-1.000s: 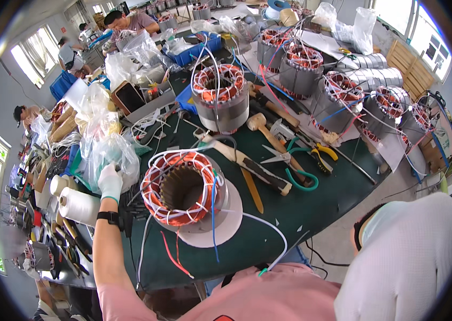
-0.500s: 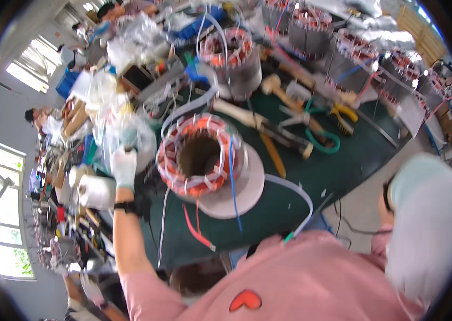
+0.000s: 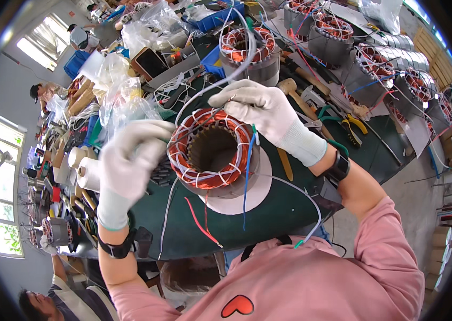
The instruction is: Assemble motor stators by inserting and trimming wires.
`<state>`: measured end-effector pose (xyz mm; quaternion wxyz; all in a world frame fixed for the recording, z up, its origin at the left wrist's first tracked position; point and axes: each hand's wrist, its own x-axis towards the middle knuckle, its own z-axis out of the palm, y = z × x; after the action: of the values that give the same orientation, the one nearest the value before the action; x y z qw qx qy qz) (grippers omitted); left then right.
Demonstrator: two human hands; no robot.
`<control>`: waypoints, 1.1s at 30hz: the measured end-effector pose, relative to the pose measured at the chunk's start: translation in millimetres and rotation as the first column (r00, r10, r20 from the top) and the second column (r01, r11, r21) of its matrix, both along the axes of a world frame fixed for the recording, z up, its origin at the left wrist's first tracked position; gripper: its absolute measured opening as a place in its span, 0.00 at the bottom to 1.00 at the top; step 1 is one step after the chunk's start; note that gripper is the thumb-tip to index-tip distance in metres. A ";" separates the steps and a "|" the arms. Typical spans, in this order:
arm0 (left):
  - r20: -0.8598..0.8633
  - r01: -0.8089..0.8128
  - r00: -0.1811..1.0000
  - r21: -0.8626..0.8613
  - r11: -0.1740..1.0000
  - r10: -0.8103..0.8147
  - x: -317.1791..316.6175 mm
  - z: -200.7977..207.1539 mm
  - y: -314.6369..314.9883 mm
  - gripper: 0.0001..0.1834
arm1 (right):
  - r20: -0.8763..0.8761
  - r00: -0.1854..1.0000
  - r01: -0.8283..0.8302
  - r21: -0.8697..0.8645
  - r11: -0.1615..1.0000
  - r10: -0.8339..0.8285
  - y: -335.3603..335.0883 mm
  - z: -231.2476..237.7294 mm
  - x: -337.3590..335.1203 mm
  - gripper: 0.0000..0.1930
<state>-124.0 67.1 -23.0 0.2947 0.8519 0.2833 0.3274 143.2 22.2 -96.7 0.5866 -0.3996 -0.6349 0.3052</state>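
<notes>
A motor stator (image 3: 236,186) with laced copper windings (image 3: 212,182) stands on a white round base (image 3: 235,205) in front of me. Blue, red and clear sleeved leads hang from it. My right hand (image 3: 271,115), in a white glove, is over the far edge of the winding. Its thumb and forefinger are pinched together by a thin dark strand, too small to name. My left hand (image 3: 132,166), also gloved, hovers by the stator's left side with bent fingers. Motion blur hides whether it holds anything.
Several more stators (image 3: 252,59) stand at the back and right. A mallet (image 3: 288,88), yellow-handled pliers (image 3: 355,125) and green-handled scissors (image 3: 338,147) lie on the right of the green table (image 3: 194,238). Plastic bags (image 3: 124,101) and white thread spools (image 3: 88,174) are on the left. Another person (image 3: 44,305) is at lower left.
My right hand has come from the lower right to the winding's far edge. My left hand has left the plastic bags and moved down beside the stator.
</notes>
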 end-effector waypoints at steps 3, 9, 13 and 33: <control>-0.208 0.228 0.956 0.074 0.971 -0.208 26.9 6.8 8.7 0.08 | 0.163 0.986 -0.076 0.193 0.978 0.044 14.5 -5.5 -6.3 0.08; -0.085 0.000 0.996 -0.208 0.978 -0.019 28.5 -17.2 58.7 0.12 | -0.007 0.939 -0.342 0.047 0.938 0.343 36.5 2.7 -11.1 0.08; 0.136 -0.172 0.960 -0.407 0.897 0.246 23.9 -19.7 27.3 0.11 | -0.028 0.903 -0.427 -0.154 0.891 0.428 41.7 13.1 -23.9 0.09; -0.086 -0.045 0.993 0.397 0.917 0.086 20.0 -0.5 29.4 0.09 | 0.118 0.926 -0.311 -0.299 0.902 0.358 40.2 26.3 -30.8 0.09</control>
<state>-104.0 96.4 -23.5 0.0913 0.8993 0.2548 0.3436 112.4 62.4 -70.4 0.4076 -0.3864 -0.6933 0.4515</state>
